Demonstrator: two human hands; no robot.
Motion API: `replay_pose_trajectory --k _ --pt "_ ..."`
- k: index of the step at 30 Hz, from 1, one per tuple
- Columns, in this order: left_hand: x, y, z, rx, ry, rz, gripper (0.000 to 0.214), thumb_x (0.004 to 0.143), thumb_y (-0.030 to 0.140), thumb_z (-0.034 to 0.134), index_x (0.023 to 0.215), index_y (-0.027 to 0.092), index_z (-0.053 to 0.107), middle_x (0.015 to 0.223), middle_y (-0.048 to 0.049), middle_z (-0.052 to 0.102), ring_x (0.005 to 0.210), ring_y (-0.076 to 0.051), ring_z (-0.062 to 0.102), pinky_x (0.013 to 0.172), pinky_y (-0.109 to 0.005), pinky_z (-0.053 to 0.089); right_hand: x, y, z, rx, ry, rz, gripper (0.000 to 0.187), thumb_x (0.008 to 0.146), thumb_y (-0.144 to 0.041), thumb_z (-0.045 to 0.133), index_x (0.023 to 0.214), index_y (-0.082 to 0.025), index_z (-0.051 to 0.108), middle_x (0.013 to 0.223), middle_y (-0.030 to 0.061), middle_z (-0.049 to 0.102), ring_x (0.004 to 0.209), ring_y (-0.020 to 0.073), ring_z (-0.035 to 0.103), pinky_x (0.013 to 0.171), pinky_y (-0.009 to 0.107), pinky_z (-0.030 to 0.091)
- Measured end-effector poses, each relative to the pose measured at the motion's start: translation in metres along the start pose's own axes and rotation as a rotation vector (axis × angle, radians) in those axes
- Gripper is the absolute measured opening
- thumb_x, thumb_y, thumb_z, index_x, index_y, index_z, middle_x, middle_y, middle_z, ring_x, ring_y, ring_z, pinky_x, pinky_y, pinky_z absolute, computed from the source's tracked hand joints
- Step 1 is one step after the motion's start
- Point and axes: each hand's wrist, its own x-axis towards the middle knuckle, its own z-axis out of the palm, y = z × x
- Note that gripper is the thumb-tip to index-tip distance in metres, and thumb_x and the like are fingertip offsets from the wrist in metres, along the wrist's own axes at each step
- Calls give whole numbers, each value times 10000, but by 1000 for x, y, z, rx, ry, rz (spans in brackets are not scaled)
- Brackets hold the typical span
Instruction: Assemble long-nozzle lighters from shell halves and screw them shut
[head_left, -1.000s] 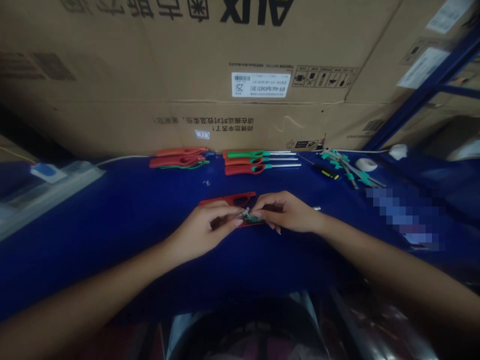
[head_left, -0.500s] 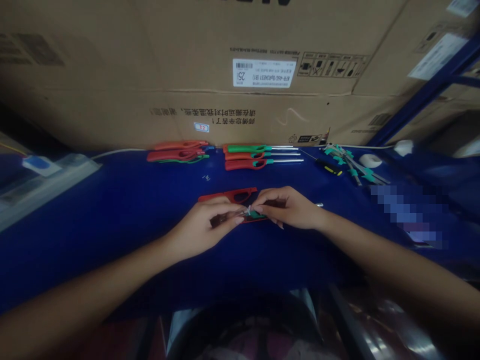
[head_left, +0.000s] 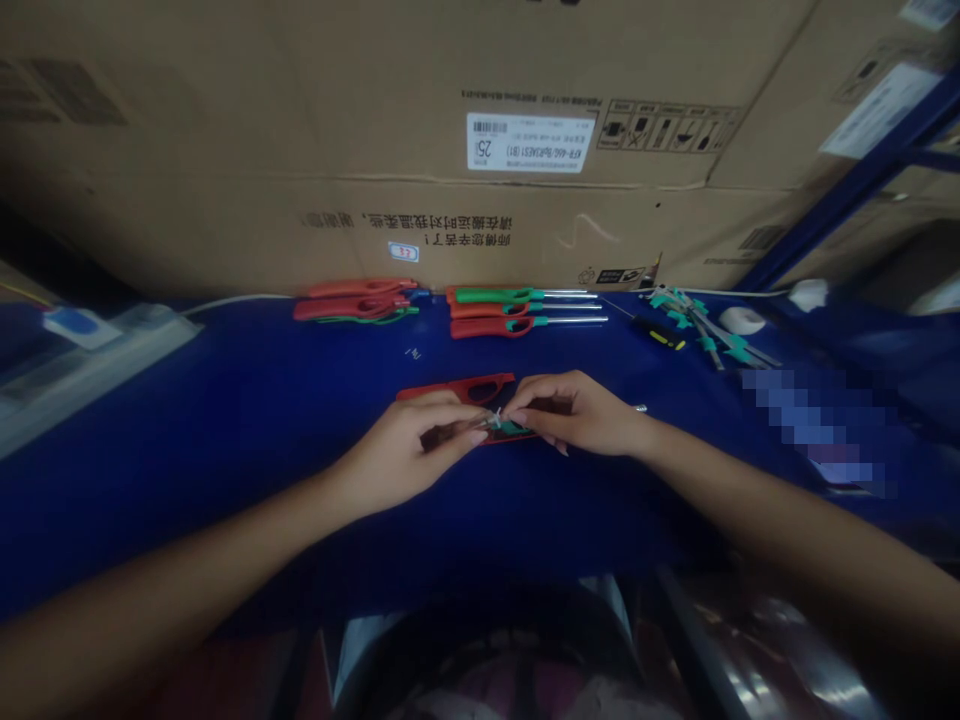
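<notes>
At the middle of the blue table, my left hand pinches a small, clear-looking part with a whitish end between thumb and fingers. My right hand is closed in a pinch right beside that end; what sits between its fingertips is too small to make out. Under both hands lies a lighter's red casing half, mostly hidden, with a green piece showing in it. A metal tube tip sticks out past my right wrist. Just behind my fingers lies another red casing half with a handle loop.
Behind are stacked red casings, assembled long-nosed lighters, a black-and-yellow screwdriver, and metal tubes with green parts. Tiny metal bits lie left of centre. A cardboard box walls the back; a clear plastic bag lies left.
Both hands stay in nearly the same place, still pinching at the small part, whose whitish end has shifted very slightly. The view has moved a little.
</notes>
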Motion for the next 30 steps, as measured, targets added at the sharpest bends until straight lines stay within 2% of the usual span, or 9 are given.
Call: replay_pose_trajectory --k 8,14,22,30 --pt "-1 0 0 5 -14 -18 240 962 307 628 1128 184 748 917 -54 699 783 -148 654 642 -243 516 0 -1 1 -15 5 1 244 914 -377 687 979 -145 732 783 -6 632 480 37 515 410 171 477" --pt "-1 1 1 16 -38 -27 251 964 315 628 1149 191 744 930 -56 700 794 -153 661 640 -246 524 0 -2 3 -61 33 52 283 913 -419 682 949 -141 717 700 -21 609 443 40 491 395 173 448" --pt "-2 0 2 34 -14 -1 237 963 284 631 1133 172 753 889 -45 688 764 -140 657 680 -254 526 -1 -7 8 -63 61 88 283 906 -415 683 901 -132 689 590 -58 547 429 42 473 389 162 421" --pt "-1 1 3 17 4 -21 222 948 289 647 1102 173 758 869 -46 688 737 -141 652 630 -243 520 -1 -10 9 -66 74 117 312 895 -442 685 912 -130 693 583 -55 543 434 52 478 383 171 424"
